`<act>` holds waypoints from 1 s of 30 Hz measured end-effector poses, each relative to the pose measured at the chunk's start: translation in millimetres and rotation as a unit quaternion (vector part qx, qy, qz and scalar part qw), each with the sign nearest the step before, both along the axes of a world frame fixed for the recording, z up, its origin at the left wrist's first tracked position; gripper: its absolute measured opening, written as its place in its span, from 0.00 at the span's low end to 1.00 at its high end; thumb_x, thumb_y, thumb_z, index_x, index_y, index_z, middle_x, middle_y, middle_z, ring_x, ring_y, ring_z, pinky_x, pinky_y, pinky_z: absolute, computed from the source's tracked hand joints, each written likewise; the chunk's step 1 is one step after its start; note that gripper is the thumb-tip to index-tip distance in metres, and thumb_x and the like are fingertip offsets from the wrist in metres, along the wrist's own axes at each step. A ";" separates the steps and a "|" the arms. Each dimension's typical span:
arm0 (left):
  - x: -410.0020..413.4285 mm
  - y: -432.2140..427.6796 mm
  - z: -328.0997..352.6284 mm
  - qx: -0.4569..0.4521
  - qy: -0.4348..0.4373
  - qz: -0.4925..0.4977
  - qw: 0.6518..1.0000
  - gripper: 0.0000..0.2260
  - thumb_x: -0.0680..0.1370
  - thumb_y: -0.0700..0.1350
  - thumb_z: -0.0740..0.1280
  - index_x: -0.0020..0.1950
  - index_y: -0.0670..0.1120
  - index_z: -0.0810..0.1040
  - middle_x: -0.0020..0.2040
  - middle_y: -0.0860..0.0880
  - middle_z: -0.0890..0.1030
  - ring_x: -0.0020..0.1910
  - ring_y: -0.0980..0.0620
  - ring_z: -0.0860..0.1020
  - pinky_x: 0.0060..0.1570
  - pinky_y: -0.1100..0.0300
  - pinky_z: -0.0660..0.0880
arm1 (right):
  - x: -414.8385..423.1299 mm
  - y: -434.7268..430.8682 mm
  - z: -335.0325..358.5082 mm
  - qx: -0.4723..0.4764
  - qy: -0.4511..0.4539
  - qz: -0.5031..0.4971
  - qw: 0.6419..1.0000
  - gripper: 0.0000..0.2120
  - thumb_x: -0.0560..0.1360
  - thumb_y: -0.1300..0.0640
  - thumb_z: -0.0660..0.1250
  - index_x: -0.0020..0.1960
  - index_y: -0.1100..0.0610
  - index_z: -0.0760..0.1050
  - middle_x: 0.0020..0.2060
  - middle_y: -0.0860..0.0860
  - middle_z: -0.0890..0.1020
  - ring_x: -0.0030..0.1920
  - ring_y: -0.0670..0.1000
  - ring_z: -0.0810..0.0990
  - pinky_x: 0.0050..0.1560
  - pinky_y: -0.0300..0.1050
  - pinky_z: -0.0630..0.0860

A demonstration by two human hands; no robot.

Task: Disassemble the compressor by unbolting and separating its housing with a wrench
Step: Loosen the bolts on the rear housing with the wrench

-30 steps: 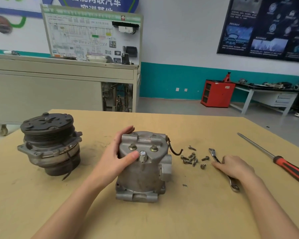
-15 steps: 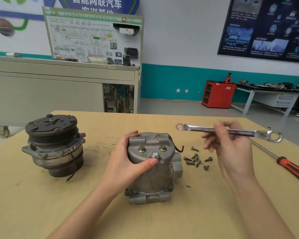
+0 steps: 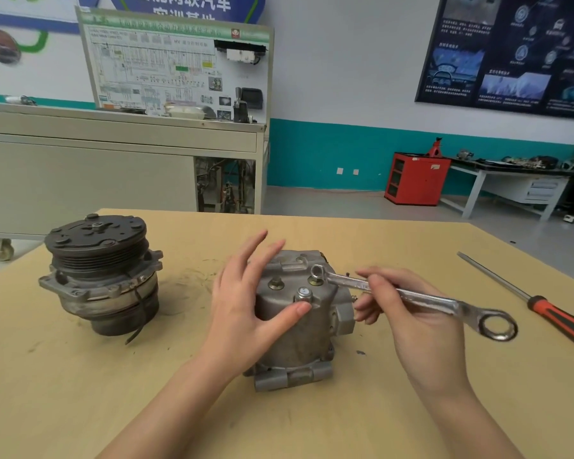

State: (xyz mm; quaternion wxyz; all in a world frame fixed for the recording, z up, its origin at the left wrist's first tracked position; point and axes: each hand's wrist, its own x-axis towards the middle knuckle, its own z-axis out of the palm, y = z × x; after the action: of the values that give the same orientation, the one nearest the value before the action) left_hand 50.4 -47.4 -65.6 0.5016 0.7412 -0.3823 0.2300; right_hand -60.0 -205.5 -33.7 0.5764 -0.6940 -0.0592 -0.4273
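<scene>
While the compressor stands on end near the middle of the table, both hands are at it; left hand has its palm laid against the left flank of the casing, fingers straight and spread, rising past the top edge; its thumb lies across the front, tip just below the silver cap; top face of the compressor carries that cap at the front and, behind it, a left bolt and a right bolt, both brass-coloured; right hand pinches the wrench part-way along its shaft, thumb and fingertips curled about it; small ring end sits over the right bolt, though whether it is fully seated on the head I cannot tell; shaft slopes down to the right, and the large ring end juts out past the hand, above the table top; that ring is slightly blurred. To the left, well apart from the hands, a second compressor stands on end with its dark grooved pulley uppermost and a black cable trailing from its base; to the right, a screwdriver with a red and black handle lies on the table, shaft pointing toward the far edge, apart from both hands; behind the table, a grey cabinet carrying a wiring display board; a red cabinet on the floor by the teal-banded wall; a dark poster above it.
</scene>
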 end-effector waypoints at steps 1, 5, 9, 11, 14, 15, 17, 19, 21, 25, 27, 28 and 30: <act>-0.1 -0.8 -0.4 0.011 -0.034 0.000 0.999 0.27 0.71 0.64 0.64 0.69 0.67 0.63 0.74 0.61 0.61 0.73 0.54 0.62 0.68 0.36 0.63 | 0.7 1.2 0.1 0.049 0.001 0.010 0.999 0.06 0.72 0.52 0.69 0.43 0.54 0.83 0.30 0.55 0.81 0.29 0.51 0.80 0.31 0.38 0.75; 4.2 2.1 0.6 0.040 -0.060 -0.024 0.997 0.21 0.74 0.62 0.63 0.67 0.63 0.69 0.74 0.57 0.63 0.72 0.51 0.64 0.66 0.37 0.64 | 1.2 -4.0 3.7 0.190 0.013 0.067 0.979 0.08 0.73 0.60 0.63 0.44 0.63 0.79 0.31 0.58 0.82 0.31 0.55 0.82 0.31 0.40 0.78; 12.9 13.0 6.5 0.075 -0.019 -0.060 0.995 0.29 0.69 0.65 0.67 0.67 0.58 0.70 0.69 0.61 0.67 0.67 0.61 0.69 0.65 0.50 0.70 | 2.9 -7.2 7.1 0.146 0.017 0.046 0.988 0.10 0.76 0.59 0.61 0.46 0.64 0.78 0.34 0.59 0.83 0.34 0.57 0.84 0.34 0.40 0.80; 8.1 10.5 8.5 0.086 -0.010 -0.023 0.996 0.32 0.67 0.68 0.66 0.67 0.56 0.72 0.63 0.63 0.70 0.62 0.64 0.71 0.60 0.57 0.72 | 4.7 -5.9 8.9 0.085 -0.012 -0.001 0.996 0.11 0.74 0.53 0.63 0.44 0.60 0.78 0.33 0.56 0.84 0.34 0.55 0.84 0.35 0.40 0.80; -10.2 -7.8 9.2 0.106 -0.016 0.066 0.992 0.34 0.66 0.70 0.64 0.67 0.53 0.72 0.60 0.59 0.72 0.56 0.59 0.73 0.51 0.61 0.71 | 9.8 -7.0 8.7 -0.050 -0.068 -0.096 0.992 0.06 0.75 0.51 0.67 0.42 0.52 0.79 0.32 0.48 0.83 0.33 0.48 0.83 0.35 0.40 0.79; -16.1 -16.5 9.2 0.108 -0.026 0.099 0.989 0.33 0.67 0.69 0.65 0.66 0.52 0.73 0.59 0.57 0.73 0.55 0.55 0.75 0.50 0.61 0.71 | 12.6 -8.2 8.5 -0.103 -0.088 -0.134 0.982 0.05 0.76 0.51 0.67 0.42 0.51 0.79 0.31 0.46 0.82 0.32 0.46 0.82 0.35 0.42 0.79; -25.7 -33.2 10.4 0.112 -0.047 0.156 0.980 0.31 0.67 0.65 0.70 0.64 0.48 0.75 0.57 0.51 0.76 0.53 0.48 0.77 0.49 0.55 0.73 | 18.7 -9.9 8.9 -0.197 -0.123 -0.198 0.952 0.07 0.75 0.54 0.66 0.43 0.56 0.80 0.33 0.47 0.82 0.33 0.47 0.80 0.36 0.45 0.78; -27.2 -39.8 11.7 0.111 -0.066 0.182 0.975 0.32 0.67 0.65 0.70 0.63 0.47 0.76 0.56 0.48 0.76 0.53 0.45 0.77 0.50 0.49 0.73 | 23.7 -10.6 10.0 -0.275 -0.142 -0.247 0.918 0.11 0.75 0.56 0.66 0.42 0.63 0.82 0.36 0.54 0.81 0.36 0.47 0.78 0.40 0.37 0.76; -18.5 -33.3 11.4 0.090 -0.068 0.148 0.983 0.34 0.67 0.68 0.64 0.65 0.48 0.73 0.59 0.49 0.74 0.57 0.49 0.74 0.56 0.48 0.72 | 26.1 -10.5 11.7 -0.323 -0.141 -0.265 0.898 0.12 0.74 0.57 0.66 0.41 0.66 0.82 0.38 0.57 0.82 0.38 0.47 0.78 0.44 0.30 0.74; 4.5 -9.4 9.1 0.064 0.033 -0.006 0.997 0.35 0.65 0.69 0.66 0.68 0.58 0.64 0.63 0.62 0.69 0.62 0.62 0.69 0.63 0.59 0.67 | 30.3 -11.3 14.4 -0.364 -0.151 -0.263 0.881 0.13 0.73 0.58 0.65 0.40 0.67 0.82 0.35 0.57 0.84 0.33 0.52 0.82 0.39 0.36 0.75; 8.5 -7.6 6.3 0.063 0.078 -0.042 0.994 0.34 0.63 0.69 0.66 0.66 0.60 0.64 0.62 0.67 0.67 0.62 0.69 0.68 0.62 0.66 0.67 | 32.9 -8.8 17.3 -0.373 -0.145 -0.258 0.879 0.15 0.74 0.56 0.64 0.40 0.67 0.82 0.33 0.57 0.83 0.31 0.53 0.82 0.35 0.40 0.75; 8.9 -8.5 4.1 0.062 0.088 -0.048 0.993 0.33 0.63 0.69 0.66 0.65 0.60 0.64 0.62 0.67 0.67 0.62 0.69 0.67 0.61 0.69 0.67 | 33.9 -6.3 18.2 -0.385 -0.141 -0.261 0.874 0.15 0.74 0.55 0.64 0.39 0.67 0.81 0.32 0.57 0.82 0.29 0.53 0.81 0.33 0.42 0.74; 8.3 -10.5 2.1 0.052 0.094 -0.052 0.993 0.32 0.64 0.69 0.66 0.64 0.60 0.65 0.63 0.65 0.69 0.62 0.68 0.68 0.60 0.70 0.67 | 36.5 2.7 18.0 -0.426 -0.138 -0.282 0.849 0.15 0.74 0.55 0.64 0.37 0.65 0.81 0.31 0.55 0.80 0.27 0.53 0.78 0.27 0.43 0.72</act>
State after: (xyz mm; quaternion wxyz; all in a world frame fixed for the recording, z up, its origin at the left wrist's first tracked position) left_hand 58.8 -57.9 -63.5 0.5068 0.7641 -0.3829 0.1130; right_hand -23.5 -202.8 -15.7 0.0648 -0.7922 -0.1158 -0.5957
